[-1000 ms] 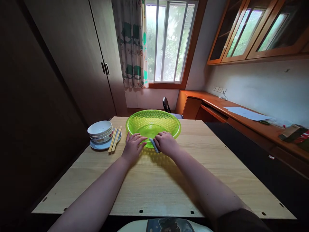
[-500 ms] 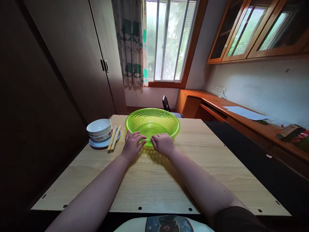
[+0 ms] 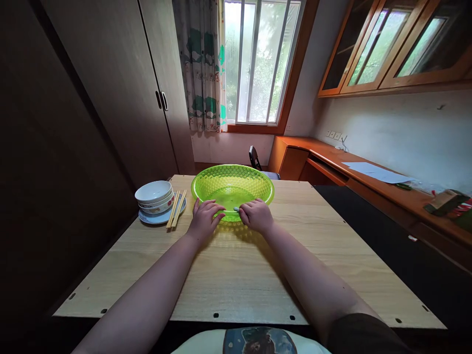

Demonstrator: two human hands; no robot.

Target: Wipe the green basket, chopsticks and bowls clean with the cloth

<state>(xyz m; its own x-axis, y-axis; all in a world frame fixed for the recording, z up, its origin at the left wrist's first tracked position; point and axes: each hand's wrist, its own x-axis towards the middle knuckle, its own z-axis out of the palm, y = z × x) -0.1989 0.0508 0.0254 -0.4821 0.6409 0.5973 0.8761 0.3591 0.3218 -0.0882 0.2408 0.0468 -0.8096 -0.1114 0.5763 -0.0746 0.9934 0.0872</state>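
A translucent lime-green plastic basin (image 3: 236, 173) with a honeycomb-patterned wall stands on the wooden table in front of me. My left hand (image 3: 207, 216) grips its near rim, fingers over the edge and thumb below. Closed at the same rim, a little to the right, is my right hand (image 3: 257, 215). A small greyish-white tip (image 3: 236, 209) pokes out from its fingers, too little of it showing to tell what it is. The two hands are apart, with a short stretch of rim between them.
On the left, stacked white bowls (image 3: 153, 191) sit on a blue-white plate (image 3: 147, 220), with wooden chopsticks (image 3: 177, 209) resting across its right edge. A dark chair (image 3: 253, 157) stands behind the wooden table (image 3: 236, 285). Papers (image 3: 376, 172) lie on the orange desk at right.
My right hand has slid a little to the right along the rim, and the greyish-white tip shows more at its fingers. My left hand keeps its place on the rim.
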